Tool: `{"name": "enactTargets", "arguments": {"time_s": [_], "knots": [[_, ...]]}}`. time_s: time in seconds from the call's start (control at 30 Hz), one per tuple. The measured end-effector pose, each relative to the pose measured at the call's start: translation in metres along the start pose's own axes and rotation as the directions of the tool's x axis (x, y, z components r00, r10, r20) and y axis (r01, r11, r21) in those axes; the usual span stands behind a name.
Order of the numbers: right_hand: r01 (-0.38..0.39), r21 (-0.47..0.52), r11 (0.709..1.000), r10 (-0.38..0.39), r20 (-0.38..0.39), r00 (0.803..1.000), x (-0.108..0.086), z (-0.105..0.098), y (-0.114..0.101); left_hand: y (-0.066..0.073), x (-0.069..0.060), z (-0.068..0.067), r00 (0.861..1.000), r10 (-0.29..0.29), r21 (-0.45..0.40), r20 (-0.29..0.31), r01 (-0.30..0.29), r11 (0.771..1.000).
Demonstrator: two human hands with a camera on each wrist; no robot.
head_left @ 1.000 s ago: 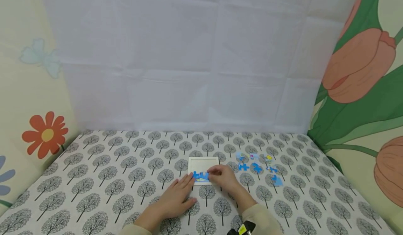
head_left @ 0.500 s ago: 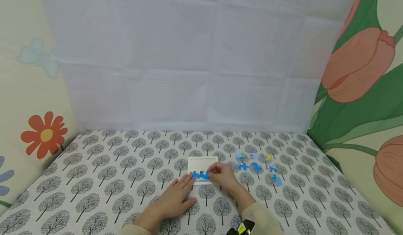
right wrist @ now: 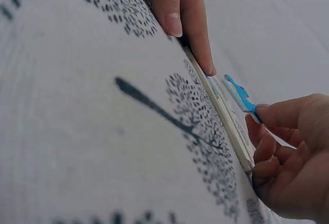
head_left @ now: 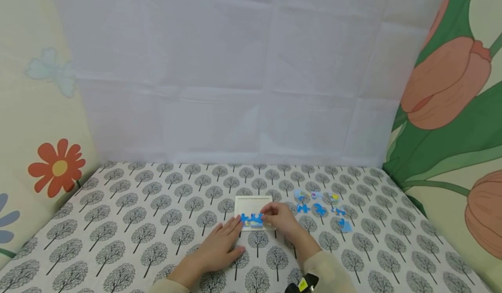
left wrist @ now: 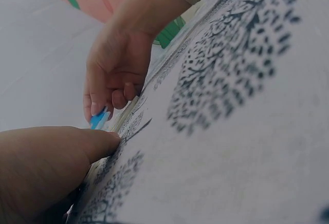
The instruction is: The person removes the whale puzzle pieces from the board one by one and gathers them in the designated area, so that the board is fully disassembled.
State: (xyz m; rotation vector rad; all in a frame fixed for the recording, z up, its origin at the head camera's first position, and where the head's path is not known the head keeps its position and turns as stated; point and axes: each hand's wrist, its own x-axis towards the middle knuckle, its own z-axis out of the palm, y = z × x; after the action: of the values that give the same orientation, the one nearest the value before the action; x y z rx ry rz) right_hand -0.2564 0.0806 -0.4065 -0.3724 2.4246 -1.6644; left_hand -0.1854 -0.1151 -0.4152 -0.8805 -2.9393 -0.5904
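My right hand (head_left: 283,221) pinches a blue jigsaw piece (right wrist: 240,96) between thumb and fingertips. In the right wrist view the piece is tilted and lifted above the white puzzle frame (right wrist: 232,126). The frame (head_left: 237,204) lies flat on the table, its upper part showing a bare white backing. Along its lower left are blue and yellow jigsaw pieces (head_left: 245,219). My left hand (head_left: 219,248) lies with extended fingers, the fingertips at the frame's lower left side. From the left wrist, that hand (left wrist: 49,165) partly hides the frame.
Several loose blue jigsaw pieces (head_left: 320,209) lie right of the frame, one with a yellow sun (head_left: 335,197). A tree-print cloth (head_left: 157,227) covers the table. Behind it hangs a white sheet (head_left: 219,88). A dark wrist device (head_left: 306,283) sits by the right sleeve.
My right hand has shifted slightly right and up with the pinched jigsaw piece. My left hand has stayed at the frame's left side, and the loose pieces lie as before.
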Motion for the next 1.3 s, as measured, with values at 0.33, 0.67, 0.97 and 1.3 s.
{"name": "enactTargets", "arguments": {"time_s": [0.33,0.67,0.97,1.3], "knots": [[0.023,0.014,1.0,-0.024,0.078,0.997,-0.006,-0.011,0.003,-0.001,0.001,0.0,1.0,-0.004,-0.012,0.008,0.004,1.0],[-0.036,0.035,0.999,0.034,0.058,0.998,-0.013,-0.032,0.001,-0.001,0.002,0.0,1.0,-0.004,0.002,0.007,0.004,1.0],[-0.053,0.014,0.998,0.053,0.022,0.998,-0.016,-0.054,0.004,-0.001,0.001,-0.001,1.0,-0.002,-0.001,0.011,0.002,1.0],[-0.095,0.013,0.995,0.095,-0.034,0.995,-0.023,-0.079,0.008,0.0,0.001,-0.001,1.0,-0.005,-0.005,0.01,0.005,1.0]]}}
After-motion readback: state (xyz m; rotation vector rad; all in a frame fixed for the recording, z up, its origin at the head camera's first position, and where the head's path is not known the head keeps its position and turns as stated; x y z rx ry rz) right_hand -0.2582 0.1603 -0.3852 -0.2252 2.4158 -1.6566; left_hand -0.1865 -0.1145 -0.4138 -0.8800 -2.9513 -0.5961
